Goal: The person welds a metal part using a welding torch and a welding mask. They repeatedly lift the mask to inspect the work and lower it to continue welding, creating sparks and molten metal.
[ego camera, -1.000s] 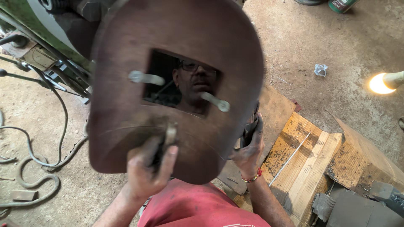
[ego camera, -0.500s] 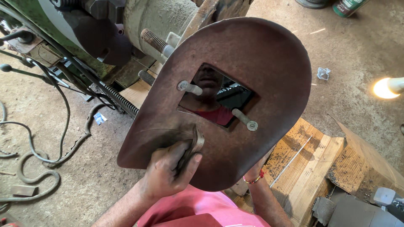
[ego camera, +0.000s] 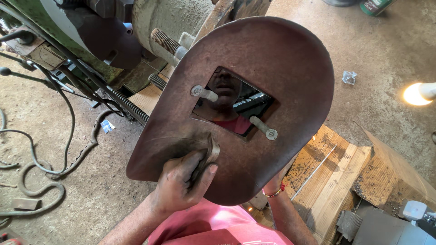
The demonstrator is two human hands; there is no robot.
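Shield: brown, rust-coloured handheld welding shield (ego camera: 281, 68), rounded at the top, held up close under the head camera and tilted so its broad end points up and to the right; it covers the middle of the view.
Machine: green and grey workshop machine (ego camera: 150, 22) behind the shield at upper left, with coiled springs and dark levers.
Floor: dusty concrete floor (ego camera: 386, 59), grit scattered on it.
Blocks: pale wooden blocks (ego camera: 336, 168) at lower right, partly scorched, just beside the shield's lower edge.
Cables: dark cables and hose (ego camera: 50, 181) looping over the floor at left, well apart from the hands.
Window: rectangular dark glass window (ego camera: 234, 106) in the shield's centre, reflecting a person in a red top; two small metal clips hold it at opposite corners.
Left hand: left hand (ego camera: 181, 186) closed firmly around the shield's metal handle (ego camera: 210, 152) at the lower edge, thumb pressed against the plate.
Right hand: right hand (ego camera: 277, 181) almost wholly hidden behind the shield's lower right edge; only the wrist with a red bangle shows, so its grip cannot be told.
Lamp: lit bulb (ego camera: 415, 93) glowing at the right edge.
Scrap: crumpled wrapper (ego camera: 349, 77) on the floor near the lamp.
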